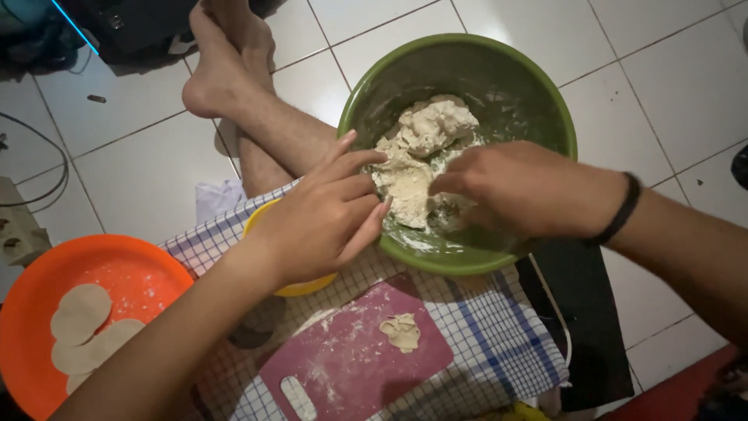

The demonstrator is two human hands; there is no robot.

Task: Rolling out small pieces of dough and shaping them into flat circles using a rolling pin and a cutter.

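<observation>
- Head view: white tiled floor (670,86); a blue-checked cloth (499,335) covers the near middle.
- One green bowl (545,109) on the far right holds one dough lump (425,148).
- The right hand (522,187) pinches the dough, fingers together on it.
- The left hand (323,218) rests on the bowl's rim, fingers loosely spread, touching the dough.
- One maroon cutting board (351,366) carries one dough scrap (402,331).
- One orange plate (132,273), near left, holds three flat dough rounds (82,312).
- One yellow bowl (261,222) sits under the left hand.

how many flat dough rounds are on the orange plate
3 show: one dough round upper left on the orange plate, one overlapping below it, one at the bottom edge. More may be hidden.
</observation>
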